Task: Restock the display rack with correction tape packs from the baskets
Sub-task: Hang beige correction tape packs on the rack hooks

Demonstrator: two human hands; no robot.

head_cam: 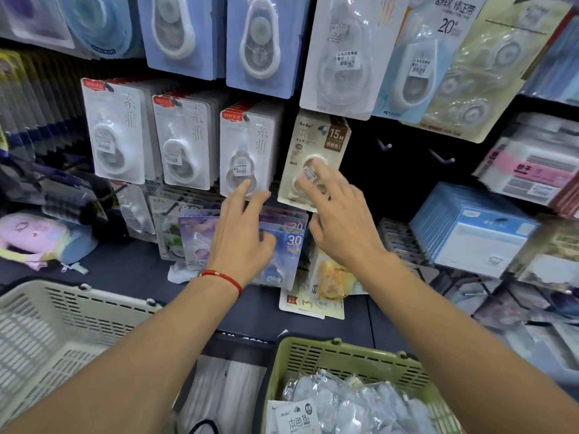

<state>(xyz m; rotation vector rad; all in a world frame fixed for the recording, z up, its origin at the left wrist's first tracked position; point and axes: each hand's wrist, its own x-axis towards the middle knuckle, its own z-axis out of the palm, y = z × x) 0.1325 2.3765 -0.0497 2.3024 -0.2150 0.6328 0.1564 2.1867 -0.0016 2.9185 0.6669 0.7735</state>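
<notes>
On the rack, a beige 15M pack (313, 161) on its hook, face out to show. Right hand (341, 220) spread, fingertips touching it, likely to straighten. Left hand (241, 233) open near the purple 30 packs (291, 242). More packs down in the green basket (351, 355).

My arms are bare to the elbow, no sleeves, with a thin red cord bracelet (223, 278) around my left wrist.

Crowded shop interior with a black pegboard wall (388, 170) carrying bare metal hooks (384, 145), a dark grey counter ledge (131, 264) below, under even, cool light.
</notes>
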